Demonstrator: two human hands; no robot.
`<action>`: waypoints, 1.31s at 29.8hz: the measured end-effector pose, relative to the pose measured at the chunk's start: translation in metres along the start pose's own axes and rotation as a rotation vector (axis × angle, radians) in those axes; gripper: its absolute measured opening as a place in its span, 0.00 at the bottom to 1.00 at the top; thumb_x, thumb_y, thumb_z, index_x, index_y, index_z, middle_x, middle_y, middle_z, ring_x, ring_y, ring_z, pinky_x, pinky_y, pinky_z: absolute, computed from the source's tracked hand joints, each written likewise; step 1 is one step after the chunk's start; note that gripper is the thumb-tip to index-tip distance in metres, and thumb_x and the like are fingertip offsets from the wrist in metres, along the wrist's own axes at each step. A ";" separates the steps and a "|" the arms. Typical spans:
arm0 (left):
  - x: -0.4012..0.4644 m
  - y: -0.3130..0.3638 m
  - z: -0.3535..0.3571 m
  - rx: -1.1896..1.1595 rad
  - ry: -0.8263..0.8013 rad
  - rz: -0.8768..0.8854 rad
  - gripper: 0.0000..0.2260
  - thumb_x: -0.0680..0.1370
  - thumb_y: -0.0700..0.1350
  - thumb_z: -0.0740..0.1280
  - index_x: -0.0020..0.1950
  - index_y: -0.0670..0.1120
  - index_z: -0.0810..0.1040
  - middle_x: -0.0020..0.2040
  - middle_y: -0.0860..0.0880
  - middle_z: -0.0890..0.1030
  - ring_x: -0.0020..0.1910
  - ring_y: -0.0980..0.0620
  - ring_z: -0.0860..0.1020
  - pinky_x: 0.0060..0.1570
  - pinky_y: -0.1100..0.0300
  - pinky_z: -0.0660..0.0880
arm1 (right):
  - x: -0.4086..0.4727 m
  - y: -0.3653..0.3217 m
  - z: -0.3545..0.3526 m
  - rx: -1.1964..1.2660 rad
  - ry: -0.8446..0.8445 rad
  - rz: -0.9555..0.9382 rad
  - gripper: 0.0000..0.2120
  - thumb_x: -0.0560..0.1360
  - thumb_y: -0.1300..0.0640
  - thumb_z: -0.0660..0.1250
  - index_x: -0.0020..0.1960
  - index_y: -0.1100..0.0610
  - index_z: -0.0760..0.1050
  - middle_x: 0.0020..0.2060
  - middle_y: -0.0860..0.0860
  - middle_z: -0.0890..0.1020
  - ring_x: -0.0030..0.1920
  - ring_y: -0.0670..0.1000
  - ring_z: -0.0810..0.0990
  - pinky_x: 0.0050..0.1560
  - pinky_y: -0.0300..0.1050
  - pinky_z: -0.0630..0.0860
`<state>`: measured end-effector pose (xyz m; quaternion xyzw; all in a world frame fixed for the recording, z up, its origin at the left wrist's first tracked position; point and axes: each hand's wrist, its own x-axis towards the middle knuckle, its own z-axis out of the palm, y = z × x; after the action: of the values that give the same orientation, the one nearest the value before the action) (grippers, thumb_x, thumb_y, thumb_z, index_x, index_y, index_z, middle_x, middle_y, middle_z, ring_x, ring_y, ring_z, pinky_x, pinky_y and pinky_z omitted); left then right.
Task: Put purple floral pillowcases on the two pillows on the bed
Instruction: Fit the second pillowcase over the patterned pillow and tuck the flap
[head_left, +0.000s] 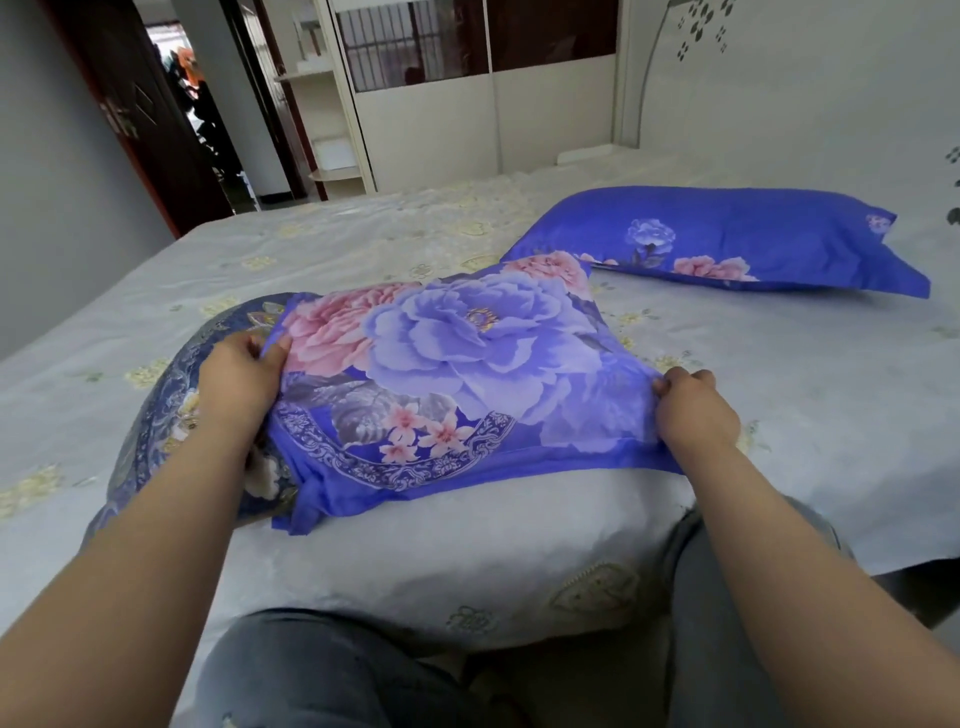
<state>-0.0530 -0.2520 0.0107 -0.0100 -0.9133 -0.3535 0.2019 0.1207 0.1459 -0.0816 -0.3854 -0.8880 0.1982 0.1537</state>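
A purple floral pillowcase (457, 374) covers the far half of a pale grey pillow (467, 561) lying at the near edge of the bed. My left hand (241, 379) grips the case's left edge. At the right edge, my right hand (693, 410) pinches the fabric. The pillow's near half lies bare in front of my knees. A second pillow (727, 239) in a purple floral case rests flat at the far right of the bed.
A dark blue patterned cloth (161, 415) lies bunched under my left forearm. The bed (363, 234) has a pale grey sheet with yellow motifs. A dark door (140, 114) stands open at the far left, and a white wardrobe (467, 130) stands behind the bed.
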 end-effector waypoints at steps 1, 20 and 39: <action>-0.005 -0.001 0.001 -0.009 0.020 -0.010 0.14 0.77 0.51 0.66 0.47 0.39 0.73 0.43 0.39 0.77 0.44 0.40 0.75 0.43 0.53 0.68 | -0.002 0.001 0.002 0.026 0.010 0.015 0.16 0.82 0.52 0.50 0.60 0.60 0.70 0.58 0.60 0.68 0.48 0.63 0.77 0.45 0.50 0.67; -0.158 -0.034 0.039 -0.137 -0.005 -0.080 0.12 0.67 0.47 0.58 0.44 0.42 0.73 0.44 0.37 0.78 0.47 0.36 0.75 0.47 0.48 0.70 | -0.043 -0.005 0.025 0.367 0.129 -0.379 0.31 0.75 0.60 0.62 0.75 0.50 0.56 0.70 0.56 0.64 0.66 0.60 0.69 0.60 0.53 0.69; 0.008 0.146 -0.127 -0.230 -0.233 0.143 0.27 0.63 0.59 0.75 0.51 0.40 0.78 0.46 0.43 0.82 0.43 0.46 0.79 0.46 0.52 0.75 | 0.017 -0.133 -0.202 1.016 0.268 -0.245 0.17 0.67 0.52 0.73 0.50 0.58 0.72 0.45 0.52 0.80 0.46 0.53 0.80 0.51 0.50 0.78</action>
<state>0.0095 -0.2259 0.1926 -0.1389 -0.8811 -0.4367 0.1170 0.1125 0.1228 0.1596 -0.1782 -0.6915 0.5323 0.4546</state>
